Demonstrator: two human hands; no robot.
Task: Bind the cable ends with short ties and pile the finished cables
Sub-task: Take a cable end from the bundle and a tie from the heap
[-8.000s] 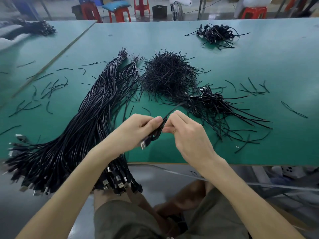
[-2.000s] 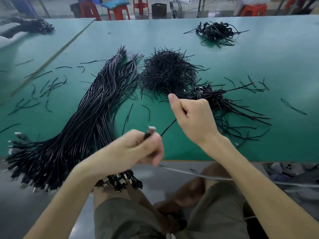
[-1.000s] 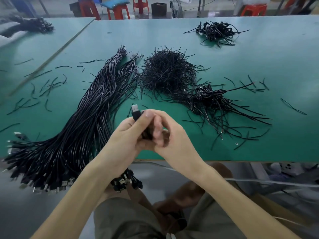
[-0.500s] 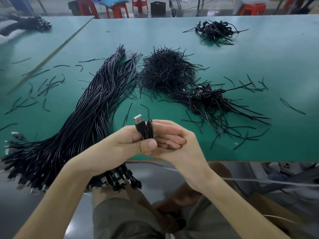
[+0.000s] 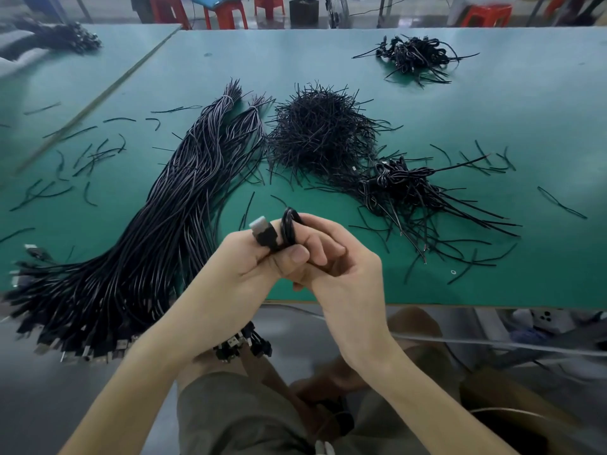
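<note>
My left hand (image 5: 259,257) grips a coiled black cable (image 5: 289,226) just above the table's front edge; its USB plug (image 5: 262,229) sticks up past my thumb. My right hand (image 5: 341,267) wraps its fingers around the same coil from the right, and both hands touch. A heap of short black ties (image 5: 318,129) lies on the green table (image 5: 492,126) beyond my hands. To its right sits a pile of bound cables (image 5: 404,188). A long bundle of unbound cables (image 5: 157,231) runs diagonally on the left, plugs hanging over the edge.
A second small pile of coiled cables (image 5: 414,55) lies at the far right. Loose ties (image 5: 82,156) are scattered on the left part of the table. A neighbouring table (image 5: 65,60) carries more cables. Red stools (image 5: 226,11) stand behind.
My right hand, which had pulled up and away from the left, came back to it. Both hands now hold the cable coiled, with the plug pointing upward.
</note>
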